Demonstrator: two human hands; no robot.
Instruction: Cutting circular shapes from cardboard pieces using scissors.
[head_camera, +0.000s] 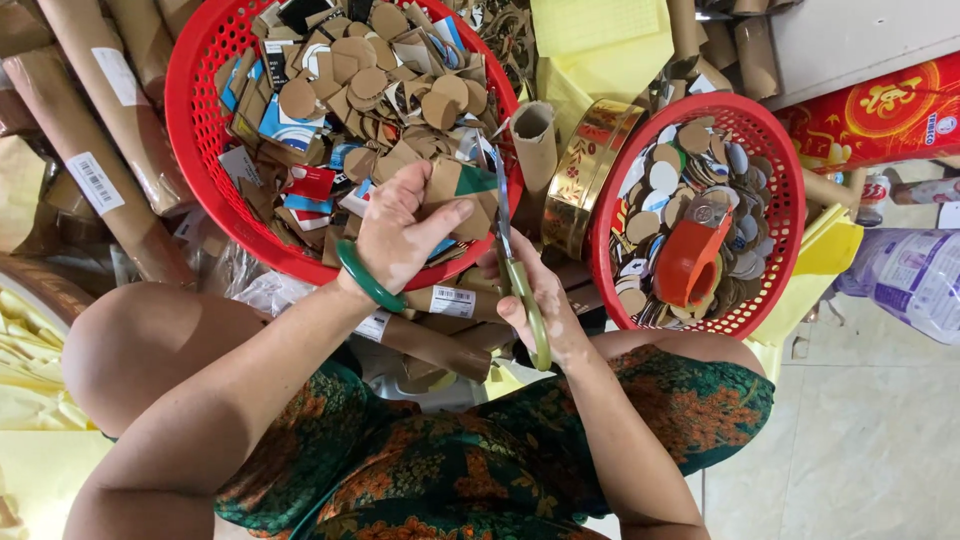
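We sit on a tiled floor (870, 440) among brown paper rolls (110, 130). Our left hand (400, 235) pinches a cardboard scrap (455, 195) over the large red basket's (190, 130) near rim; just right, our right hand (545, 300) grips green-handled scissors (515, 270), blades pointing away alongside the scrap.

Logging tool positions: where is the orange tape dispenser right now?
In the head view, the orange tape dispenser lies on cardboard discs in the smaller red basket, to the right.
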